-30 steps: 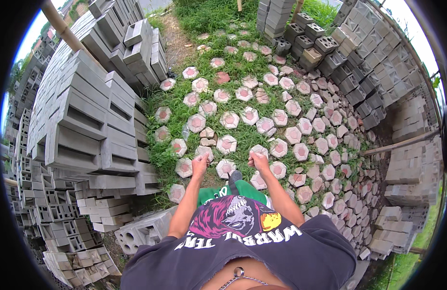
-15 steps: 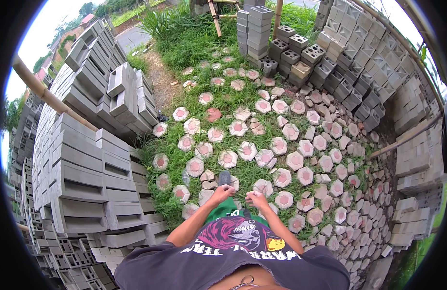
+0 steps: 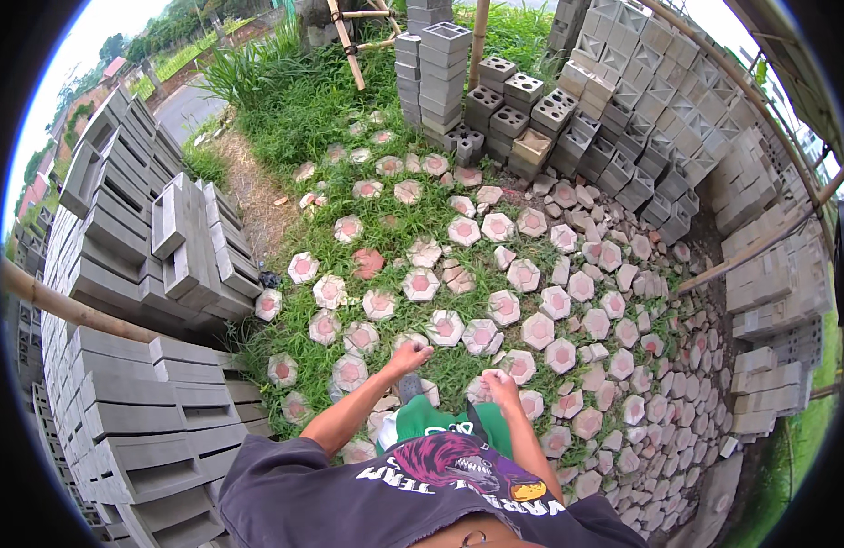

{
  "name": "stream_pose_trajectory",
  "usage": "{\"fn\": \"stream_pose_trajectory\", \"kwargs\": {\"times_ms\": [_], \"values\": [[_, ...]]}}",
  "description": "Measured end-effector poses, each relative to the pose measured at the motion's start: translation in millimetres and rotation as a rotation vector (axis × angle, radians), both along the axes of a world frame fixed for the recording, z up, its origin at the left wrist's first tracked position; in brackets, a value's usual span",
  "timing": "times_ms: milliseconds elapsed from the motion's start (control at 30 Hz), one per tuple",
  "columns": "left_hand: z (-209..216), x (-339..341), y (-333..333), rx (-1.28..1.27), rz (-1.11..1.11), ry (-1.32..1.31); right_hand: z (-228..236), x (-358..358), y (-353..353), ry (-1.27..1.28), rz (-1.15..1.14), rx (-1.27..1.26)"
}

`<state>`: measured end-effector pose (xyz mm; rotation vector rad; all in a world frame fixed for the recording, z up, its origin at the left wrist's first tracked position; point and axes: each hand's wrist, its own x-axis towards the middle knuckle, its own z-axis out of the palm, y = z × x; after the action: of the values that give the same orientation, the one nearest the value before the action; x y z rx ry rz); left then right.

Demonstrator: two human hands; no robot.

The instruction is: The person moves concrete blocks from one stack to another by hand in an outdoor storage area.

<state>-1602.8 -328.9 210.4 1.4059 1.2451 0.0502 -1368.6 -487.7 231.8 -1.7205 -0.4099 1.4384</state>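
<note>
My left hand (image 3: 410, 355) is raised in front of my body with its fingers curled in. Lower and to the right, my right hand (image 3: 501, 386) is closed too, its fingertips drawn together. The two hands are apart, and whatever they may hold is hidden or too small to make out. Beneath them lie hexagonal pavers (image 3: 479, 336), pale with pinkish centres, set among grass. A dark shoe (image 3: 410, 388) shows just below my left hand, beside my green shorts (image 3: 440, 424).
Grey concrete blocks are stacked along the left (image 3: 134, 402) and right (image 3: 760, 283). More hollow blocks (image 3: 522, 110) stand at the back. A bamboo pole (image 3: 84, 306) juts in at the left. Broken stones (image 3: 577, 196) lie at the right, and a bamboo frame (image 3: 347, 46) stands far off.
The view has shifted, so the pavers and block stacks sit lower and more to the left. My hands have moved farther apart, and the shoe sits lower.
</note>
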Motion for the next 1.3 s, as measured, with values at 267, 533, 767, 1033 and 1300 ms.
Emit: {"fn": "stream_pose_trajectory", "kwargs": {"times_ms": [267,533,767,1033,1300], "values": [[-4,76,62,0.007,0.17,-0.016,5,66,14,-0.315,0.394,0.073],[6,254,88,-0.187,0.187,-0.002,-5,239,105,-0.425,0.174,0.083],[42,394,115,-0.115,-0.243,-0.085,-1,334,124,-0.437,-0.131,0.106],[36,518,182,-0.123,-0.282,-0.125,-19,408,181,-0.342,-0.244,0.033],[23,662,321,0.042,-0.451,-0.137,-3,526,271,-0.343,-0.33,-0.02]]}}
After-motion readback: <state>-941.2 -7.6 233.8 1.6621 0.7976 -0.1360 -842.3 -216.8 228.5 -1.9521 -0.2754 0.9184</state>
